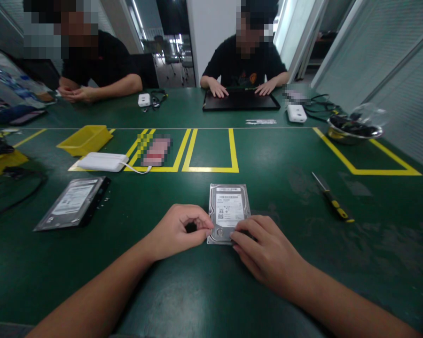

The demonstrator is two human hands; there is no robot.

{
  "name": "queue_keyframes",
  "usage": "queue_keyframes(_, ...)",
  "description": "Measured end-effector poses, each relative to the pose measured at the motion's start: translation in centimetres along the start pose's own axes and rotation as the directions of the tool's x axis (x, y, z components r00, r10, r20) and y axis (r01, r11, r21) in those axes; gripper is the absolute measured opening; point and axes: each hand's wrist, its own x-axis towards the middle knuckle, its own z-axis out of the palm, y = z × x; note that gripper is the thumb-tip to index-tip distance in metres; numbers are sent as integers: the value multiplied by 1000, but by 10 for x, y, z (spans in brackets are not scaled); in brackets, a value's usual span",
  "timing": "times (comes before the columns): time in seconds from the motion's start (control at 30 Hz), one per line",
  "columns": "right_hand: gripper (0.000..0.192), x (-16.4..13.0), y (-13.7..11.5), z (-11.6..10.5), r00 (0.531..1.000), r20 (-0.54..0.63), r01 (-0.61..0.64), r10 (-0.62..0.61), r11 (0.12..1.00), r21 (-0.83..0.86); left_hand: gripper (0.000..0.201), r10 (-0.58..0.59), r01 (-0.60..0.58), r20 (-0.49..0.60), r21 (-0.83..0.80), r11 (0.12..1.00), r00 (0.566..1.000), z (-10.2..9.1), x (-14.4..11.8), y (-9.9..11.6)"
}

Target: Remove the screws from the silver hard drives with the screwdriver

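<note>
A small silver hard drive (230,209) with a white printed label lies on the green table in front of me. At its lower left edge, the thumb and index finger of my left hand (183,230) close in a pinch. My right hand (268,246) is bent round the lower right edge, with its fingertips on the drive and its thumb partly hidden. Further left rests a larger hard drive (72,202) with a label, and several tiny screws (105,199) are scattered beside it. A yellow and black screwdriver (333,202) lies off to the right.
Behind the drives are a yellow bin (86,140), a white power bank (104,162) cabled to a phone (157,152), and yellow tape outlines. A metal bowl (354,134) holds dark items at right. Across the table, one person's hands rest on a black panel (241,101); another person sits left.
</note>
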Motion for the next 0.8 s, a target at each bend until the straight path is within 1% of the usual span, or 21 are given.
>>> queue_keyframes(0.2, 20, -1, 1, 0, 1000, 4, 4, -4, 1000, -3, 7, -15, 12, 59, 57, 998, 998, -5, 0, 0)
queue_keyframes(0.33, 20, -1, 1, 1, 1000, 16, 6, -6, 1000, -10, 4, 47, -67, 114, 170, 983, 992, -10, 1, 4)
queue_keyframes(0.4, 20, -1, 0, 1, 1000, 17, 6, -6, 1000, -12, 3, 81, -106, 133, 199, 974, 988, -11, 1, 6)
queue_keyframes(0.53, 19, -1, 0, 0, 1000, 13, 9, -9, 1000, -14, 10, 103, -134, 154, 213, 968, 983, -11, 2, 7)
queue_keyframes(0.7, 19, -1, 0, 0, 1000, 24, 5, -5, 1000, -20, 14, 77, -116, 198, 192, 974, 977, -12, 3, 7)
queue_keyframes(0.8, 20, -1, 1, 0, 1000, 19, 8, -8, 1000, -18, 13, 59, -105, 233, 190, 976, 971, -13, 3, 7)
